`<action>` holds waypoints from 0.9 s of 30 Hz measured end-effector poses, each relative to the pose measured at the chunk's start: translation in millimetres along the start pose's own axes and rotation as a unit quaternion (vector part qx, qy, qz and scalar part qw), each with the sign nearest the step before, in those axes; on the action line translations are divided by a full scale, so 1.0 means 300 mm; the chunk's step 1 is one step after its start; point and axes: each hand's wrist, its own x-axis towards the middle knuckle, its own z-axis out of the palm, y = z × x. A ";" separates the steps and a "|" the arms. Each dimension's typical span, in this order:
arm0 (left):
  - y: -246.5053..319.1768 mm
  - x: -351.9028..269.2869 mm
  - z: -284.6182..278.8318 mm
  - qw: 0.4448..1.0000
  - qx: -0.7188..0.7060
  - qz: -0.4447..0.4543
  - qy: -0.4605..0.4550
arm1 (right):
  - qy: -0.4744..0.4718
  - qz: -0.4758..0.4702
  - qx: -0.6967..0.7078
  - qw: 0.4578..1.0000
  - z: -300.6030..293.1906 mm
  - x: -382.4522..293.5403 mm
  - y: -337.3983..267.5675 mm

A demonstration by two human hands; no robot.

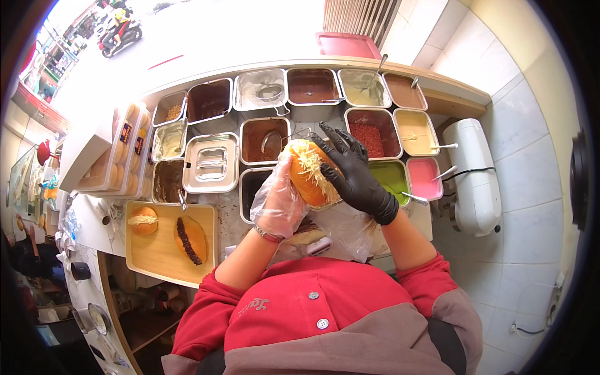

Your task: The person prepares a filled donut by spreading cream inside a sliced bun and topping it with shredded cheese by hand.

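My left hand [280, 201], in a clear plastic glove, holds a long bread bun [303, 180] with pale grated shreds, apparently cheese, along its middle. My right hand [357, 173], in a black glove, has its fingers spread against the bun's right side, over the shreds; some contact is hidden. On a wooden-coloured tray [164, 262] at the left lie a small round bun [142, 221] with pale shreds and a long bun [199, 236] with a dark filling. Just beyond my hands stands a steel tub [267, 136] of brown powder with a strainer in it.
Steel tubs of spreads and toppings surround my hands, among them red crumbs [368, 140], green spread [389, 180] and pink spread [423, 176]. A lidded steel tub [211, 180] stands left of centre. Stacked plastic boxes [117, 164] of buns stand at left, a white machine [477, 176] at right.
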 end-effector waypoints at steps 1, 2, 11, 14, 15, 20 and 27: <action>0.003 0.001 0.000 1.000 -0.006 0.000 -0.010 | -0.015 0.006 -0.004 1.000 -0.001 0.007 0.006; 0.005 0.003 0.000 1.000 -0.011 -0.002 -0.021 | -0.029 0.013 -0.008 0.999 -0.002 0.010 0.009; 0.012 0.000 -0.042 0.998 0.050 -0.026 0.005 | -0.011 -0.037 -0.149 0.988 0.046 -0.008 -0.048; 0.013 0.001 -0.009 0.999 0.030 -0.014 0.000 | -0.007 -0.031 -0.177 0.984 0.029 -0.011 -0.049; 0.014 0.000 0.001 1.000 -0.005 -0.002 0.001 | -0.005 -0.027 -0.181 0.983 0.022 -0.010 -0.051; 0.022 -0.012 0.031 0.999 0.017 -0.004 0.036 | -0.023 -0.072 -0.188 0.979 0.027 -0.034 -0.105; 0.024 0.000 0.007 1.000 -0.005 0.018 -0.001 | -0.030 -0.051 -0.189 0.980 0.027 -0.030 -0.090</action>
